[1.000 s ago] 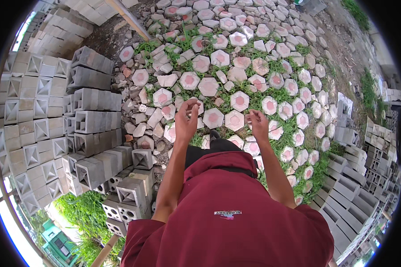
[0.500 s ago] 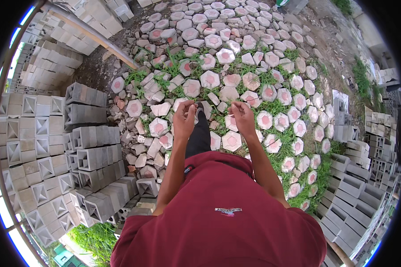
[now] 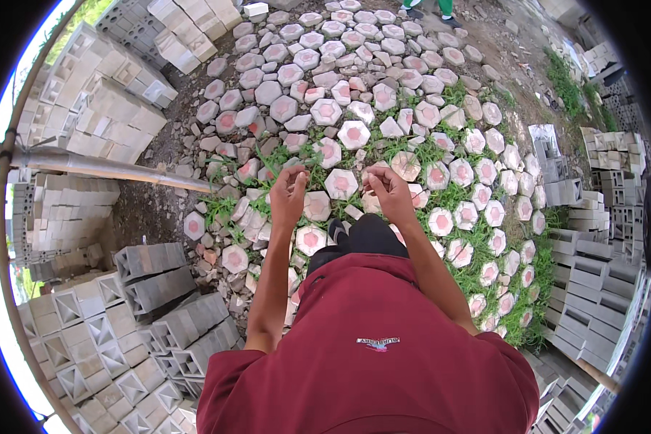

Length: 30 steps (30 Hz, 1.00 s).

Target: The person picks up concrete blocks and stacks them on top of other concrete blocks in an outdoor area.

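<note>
My left hand (image 3: 289, 194) is raised in front of me above the paving blocks, its fingers loosely bent and nothing visible in it. To its right, my right hand (image 3: 389, 192) is held at about the same height, fingers half curled, with no object to be seen between them. The two hands are apart and touch nothing. Beneath them lie hexagonal concrete pavers with reddish centres, such as one paver (image 3: 341, 184) between the hands. My dark trouser legs (image 3: 369, 235) show below, with part of a shoe at the left.
A pole (image 3: 116, 168) juts in from the left. Stacked hollow blocks (image 3: 188, 325) stand at the lower left, and grey blocks (image 3: 593, 289) line the right side. Grass (image 3: 430, 199) grows between pavers. Rubble (image 3: 213, 249) lies left of my feet. Another person's green-clad leg (image 3: 445, 7) appears at the far edge.
The view has moved forward and turned, so the pole and block stacks sit lower on the left. My legs have changed position. Both hands stay raised, with nothing visibly picked up.
</note>
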Each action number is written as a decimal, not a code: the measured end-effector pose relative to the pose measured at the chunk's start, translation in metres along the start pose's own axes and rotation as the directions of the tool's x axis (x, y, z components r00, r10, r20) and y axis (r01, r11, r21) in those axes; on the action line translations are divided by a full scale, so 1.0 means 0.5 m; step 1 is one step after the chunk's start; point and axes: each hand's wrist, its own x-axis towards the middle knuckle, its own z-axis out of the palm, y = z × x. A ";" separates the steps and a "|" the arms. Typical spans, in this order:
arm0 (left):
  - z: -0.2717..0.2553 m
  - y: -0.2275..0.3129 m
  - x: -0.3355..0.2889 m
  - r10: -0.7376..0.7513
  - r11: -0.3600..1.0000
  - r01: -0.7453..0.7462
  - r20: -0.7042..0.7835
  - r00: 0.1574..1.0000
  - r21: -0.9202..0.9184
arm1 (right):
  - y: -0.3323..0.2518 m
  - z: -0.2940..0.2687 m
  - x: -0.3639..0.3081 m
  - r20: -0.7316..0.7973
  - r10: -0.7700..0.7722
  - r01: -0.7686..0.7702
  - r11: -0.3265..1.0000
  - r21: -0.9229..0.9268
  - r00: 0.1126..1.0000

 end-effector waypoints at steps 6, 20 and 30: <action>0.009 0.044 0.154 0.041 0.990 -0.040 0.002 0.999 -0.136 | -0.075 0.028 0.116 -0.105 0.057 -0.047 0.994 0.100 0.993; 0.062 0.001 0.605 -0.080 0.995 0.080 0.002 0.997 -0.060 | -0.126 0.004 0.623 -0.079 -0.028 0.008 0.969 -0.248 0.997; 0.176 0.147 1.002 0.048 0.989 -0.026 0.149 0.988 -0.148 | -0.183 -0.070 0.936 -0.210 -0.110 0.085 0.989 -0.124 0.971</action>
